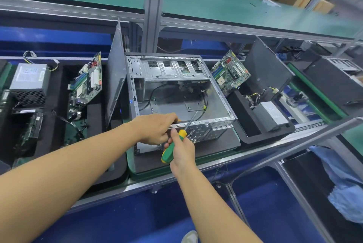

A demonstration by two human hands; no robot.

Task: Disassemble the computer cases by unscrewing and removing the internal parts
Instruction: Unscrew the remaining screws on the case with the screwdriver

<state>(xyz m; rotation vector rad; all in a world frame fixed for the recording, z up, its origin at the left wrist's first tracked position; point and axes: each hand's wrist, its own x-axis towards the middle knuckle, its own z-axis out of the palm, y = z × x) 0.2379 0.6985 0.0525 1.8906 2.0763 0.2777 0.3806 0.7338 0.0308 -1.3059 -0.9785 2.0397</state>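
Open case (216,120) on side, nearly stripped. At case's near rim: left hand (157,129), fingers curled over rim. Just outside rim: right hand (182,150) wrapped round screwdriver (169,153); shaft slants up-right across rim into case.

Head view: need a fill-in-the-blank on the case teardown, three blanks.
The right hand grips a screwdriver with a green and ____ handle. The left hand grips the near rim of the open computer ____. A green ____ leans on each side of it.
Missing: yellow; case; motherboard.
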